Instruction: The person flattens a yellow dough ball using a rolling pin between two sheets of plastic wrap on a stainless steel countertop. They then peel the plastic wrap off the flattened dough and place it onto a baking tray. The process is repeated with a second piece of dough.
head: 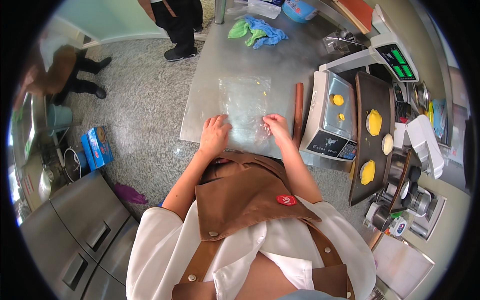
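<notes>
A clear plastic sheet or bag (243, 99) lies on the steel worktop (210, 63) before me, with small yellow bits near its far right corner. My left hand (216, 133) rests at its near left edge, fingers slightly curled over the film. At the near right corner, my right hand (275, 125) pinches the crumpled film between thumb and fingers. Right of it lies a brown rolling pin (298, 112). Beyond that, a digital scale (332, 116) carries two yellow dough pieces (338, 99). A dark baking tray (365, 150) holds yellow dough in small moulds (374, 122) and a paler piece (387, 144).
Green and blue cloths (258, 32) lie at the worktop's far end, near a blue tub (298, 10). Two people (182, 28) stand beyond and to the left. A blue carton (96, 148) and steel cabinets (90, 221) are at left.
</notes>
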Demonstrator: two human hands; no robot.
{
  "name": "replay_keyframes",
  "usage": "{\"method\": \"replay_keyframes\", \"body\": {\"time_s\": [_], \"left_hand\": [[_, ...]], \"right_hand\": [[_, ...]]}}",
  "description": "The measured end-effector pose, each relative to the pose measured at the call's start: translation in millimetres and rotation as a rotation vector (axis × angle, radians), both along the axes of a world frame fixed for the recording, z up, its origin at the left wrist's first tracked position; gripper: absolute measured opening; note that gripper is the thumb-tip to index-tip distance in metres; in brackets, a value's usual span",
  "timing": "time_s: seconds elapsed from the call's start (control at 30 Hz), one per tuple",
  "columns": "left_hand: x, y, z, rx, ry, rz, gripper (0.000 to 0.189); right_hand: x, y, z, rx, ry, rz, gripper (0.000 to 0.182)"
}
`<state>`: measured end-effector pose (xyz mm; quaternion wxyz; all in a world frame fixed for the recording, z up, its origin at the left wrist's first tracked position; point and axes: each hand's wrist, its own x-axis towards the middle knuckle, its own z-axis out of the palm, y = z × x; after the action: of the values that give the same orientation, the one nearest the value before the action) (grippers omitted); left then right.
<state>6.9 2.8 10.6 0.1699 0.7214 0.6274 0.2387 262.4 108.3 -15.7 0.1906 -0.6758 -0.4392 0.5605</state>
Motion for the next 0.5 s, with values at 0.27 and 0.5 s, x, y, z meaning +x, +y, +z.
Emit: {"method": "replay_keyframes", "body": {"time_s": [0.27,0.5], "left_hand": [[-3.9,-0.6,-0.4,-0.003,-0.088,-0.027,0.02],[6.0,-7.8,20.3,0.003,-0.094,0.034,0.021]], "right_hand": [[19.4,-10.0,48.3,0.587,-0.565,-0.014,0.018],[113.3,54.0,133.0,1.024,-0.818,-0.206,0.041]]}}
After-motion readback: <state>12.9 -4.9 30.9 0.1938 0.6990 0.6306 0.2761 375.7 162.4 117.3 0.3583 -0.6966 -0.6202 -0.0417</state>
